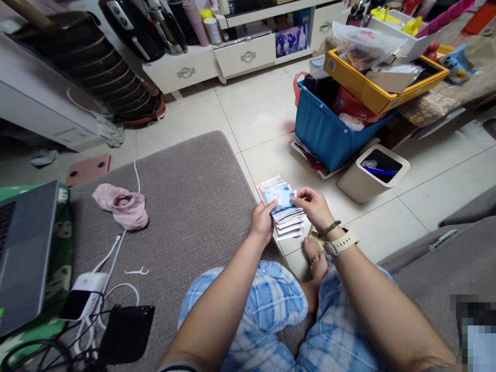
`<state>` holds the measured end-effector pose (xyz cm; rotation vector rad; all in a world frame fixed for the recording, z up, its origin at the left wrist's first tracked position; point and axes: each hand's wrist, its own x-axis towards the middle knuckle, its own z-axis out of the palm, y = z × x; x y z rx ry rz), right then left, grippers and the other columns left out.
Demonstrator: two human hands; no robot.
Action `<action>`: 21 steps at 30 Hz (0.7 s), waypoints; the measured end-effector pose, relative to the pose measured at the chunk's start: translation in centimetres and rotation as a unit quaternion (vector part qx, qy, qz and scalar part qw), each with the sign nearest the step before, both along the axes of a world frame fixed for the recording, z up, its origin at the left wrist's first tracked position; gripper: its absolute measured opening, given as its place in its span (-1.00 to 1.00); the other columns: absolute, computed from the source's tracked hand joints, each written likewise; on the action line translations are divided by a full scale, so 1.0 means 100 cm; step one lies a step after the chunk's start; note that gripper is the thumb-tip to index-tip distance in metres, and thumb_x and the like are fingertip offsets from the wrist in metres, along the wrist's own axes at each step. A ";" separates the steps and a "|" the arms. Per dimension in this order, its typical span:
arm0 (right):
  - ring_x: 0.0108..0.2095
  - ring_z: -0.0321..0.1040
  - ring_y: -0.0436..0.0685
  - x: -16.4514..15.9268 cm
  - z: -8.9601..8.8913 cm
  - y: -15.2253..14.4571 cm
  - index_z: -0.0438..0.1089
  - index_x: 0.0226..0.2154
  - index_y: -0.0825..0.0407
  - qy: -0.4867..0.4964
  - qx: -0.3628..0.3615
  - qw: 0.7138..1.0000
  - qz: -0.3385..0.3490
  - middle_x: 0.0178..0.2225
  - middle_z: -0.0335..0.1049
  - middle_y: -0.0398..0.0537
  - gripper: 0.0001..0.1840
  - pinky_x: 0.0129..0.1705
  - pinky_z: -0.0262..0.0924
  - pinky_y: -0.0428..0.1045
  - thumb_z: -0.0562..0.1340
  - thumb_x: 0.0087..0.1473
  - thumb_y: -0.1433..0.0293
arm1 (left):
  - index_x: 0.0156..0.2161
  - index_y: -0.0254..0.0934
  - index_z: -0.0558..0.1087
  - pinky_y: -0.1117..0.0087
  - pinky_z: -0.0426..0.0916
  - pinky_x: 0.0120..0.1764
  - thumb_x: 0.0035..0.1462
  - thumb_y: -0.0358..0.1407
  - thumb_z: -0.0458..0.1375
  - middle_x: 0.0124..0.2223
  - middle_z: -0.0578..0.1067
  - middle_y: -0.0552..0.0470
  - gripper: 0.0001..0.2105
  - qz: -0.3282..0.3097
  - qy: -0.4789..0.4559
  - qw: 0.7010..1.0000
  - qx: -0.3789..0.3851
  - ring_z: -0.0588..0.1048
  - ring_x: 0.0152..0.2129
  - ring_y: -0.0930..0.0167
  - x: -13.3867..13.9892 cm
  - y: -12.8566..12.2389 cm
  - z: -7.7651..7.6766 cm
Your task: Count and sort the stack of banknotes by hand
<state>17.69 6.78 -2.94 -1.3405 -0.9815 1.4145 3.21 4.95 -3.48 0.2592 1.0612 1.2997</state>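
Observation:
A thick stack of banknotes (pixel 289 219) is folded over in my left hand (pixel 264 221), whose thumb presses on a blue note near the top. Pinkish notes fan out at the far end, and paler edges hang down on the near side. My right hand (pixel 313 206) pinches the right edge of the blue banknote (pixel 282 198) between thumb and fingers. A dark bracelet and a beige watch (pixel 341 243) are on the right wrist. The notes are above the floor, just beyond my knees. My left palm and lower fingers are mostly hidden.
A grey cushioned seat (pixel 186 196) lies to the left, carrying a pink cloth (pixel 122 205), a white floss pick (pixel 137 271), cables, a black pouch (pixel 127 333) and a laptop (pixel 27 253). Ahead right are a beige bin (pixel 372 173) and a blue box (pixel 325 129) under a yellow tray.

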 end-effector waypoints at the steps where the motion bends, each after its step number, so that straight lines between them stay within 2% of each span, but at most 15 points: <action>1: -0.49 0.22 0.03 0.000 -0.001 0.000 0.36 -0.51 0.00 0.002 -0.001 1.000 0.005 -0.52 0.36 -0.19 -0.57 -0.38 0.13 -0.02 0.50 -0.29 0.10 | -0.33 -0.33 0.53 0.21 0.48 -0.07 -0.28 -0.33 0.47 -0.46 0.60 0.00 -0.67 0.000 -0.001 1.000 0.002 0.64 -0.26 0.19 0.000 0.000 0.000; 10: -0.50 0.24 0.04 -0.001 -0.001 0.000 0.35 -0.54 -0.01 0.023 -0.001 1.000 0.012 -0.56 0.35 -0.20 -0.59 -0.38 0.13 -0.02 0.47 -0.27 0.09 | -0.36 -0.33 0.52 0.18 0.51 -0.05 -0.03 -0.31 0.36 -0.35 0.65 -0.12 -0.85 0.025 -0.009 0.999 -0.025 0.64 -0.15 0.13 0.001 0.003 0.000; 21: -0.52 0.20 0.03 -0.002 -0.003 0.000 0.33 -0.53 -0.02 0.026 0.000 0.999 0.029 -0.56 0.33 -0.19 -0.53 -0.41 0.08 -0.01 0.47 -0.27 0.01 | -0.31 -0.37 0.55 0.17 0.49 0.01 0.06 -0.33 0.29 -0.25 0.68 -0.18 -0.88 0.038 -0.032 0.998 -0.030 0.63 -0.08 0.12 0.001 0.005 0.000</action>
